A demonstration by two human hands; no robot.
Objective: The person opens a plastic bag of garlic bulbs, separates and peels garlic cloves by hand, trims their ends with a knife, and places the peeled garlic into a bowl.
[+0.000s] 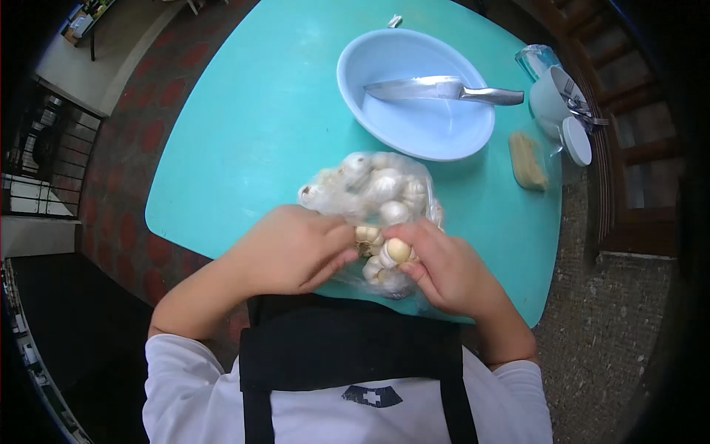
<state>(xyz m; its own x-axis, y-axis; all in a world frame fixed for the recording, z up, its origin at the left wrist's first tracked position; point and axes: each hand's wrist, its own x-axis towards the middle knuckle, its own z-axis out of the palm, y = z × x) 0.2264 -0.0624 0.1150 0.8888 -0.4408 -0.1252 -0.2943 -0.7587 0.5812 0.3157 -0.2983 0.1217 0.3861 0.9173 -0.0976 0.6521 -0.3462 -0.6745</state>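
A clear plastic bag (325, 194) full of garlic bulbs (385, 185) lies at the table's near edge, in front of my body. My right hand (444, 270) is closed around a garlic bulb (399, 251), with the thumb below it and the fingers above. To its left, my left hand (299, 248) has curled fingers at the side of the bag, right beside another bulb (367, 238). What those left fingertips pinch is hidden. Beyond the bag stands a pale blue oval basin (444, 140), and a large knife (421, 88) rests across it, handle to the right.
On the turquoise table (244, 126), right side, are a container of tan contents (527, 160), a white lid (576, 140), a bowl (547, 92) with forks (580, 103) and a blue-white packet (538, 61). A small crumpled piece (395, 21) lies behind the basin.
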